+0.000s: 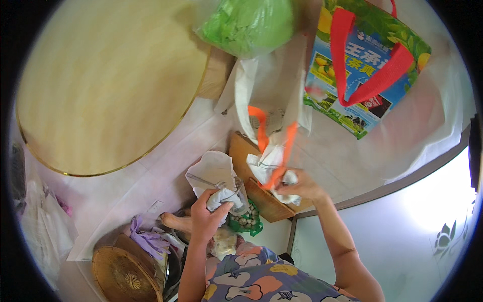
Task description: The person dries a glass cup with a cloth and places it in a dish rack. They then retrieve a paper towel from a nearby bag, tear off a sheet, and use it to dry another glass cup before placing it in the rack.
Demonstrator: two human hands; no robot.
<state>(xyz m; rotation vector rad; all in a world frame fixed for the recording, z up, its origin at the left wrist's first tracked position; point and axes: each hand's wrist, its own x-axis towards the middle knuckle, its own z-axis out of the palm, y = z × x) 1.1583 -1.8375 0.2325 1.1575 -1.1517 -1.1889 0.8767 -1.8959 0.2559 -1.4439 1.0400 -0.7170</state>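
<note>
My left hand [203, 217] is closed around a crumpled pale grey-white cloth [223, 197]. Right behind the cloth is a clear cup [243, 190], and a thin metal handle [200, 179] slants beside it; whether my fingers also touch these is hidden. My right hand [305, 184] grips an orange strap [289, 141], together with a bunched white piece [290, 178] that looks like cloth or thin bag material. More white material with dark lines [262, 168] hangs just left of the right hand. The strap is blurred.
A round beige top with gold rim [113, 87] fills the upper left. Bagged green leaves [247, 26] and a printed bag with red handles [354, 64] are above. Below are a wooden box [269, 202], a green net bag [247, 222], purple gloves [149, 238] and a woven basket [113, 264].
</note>
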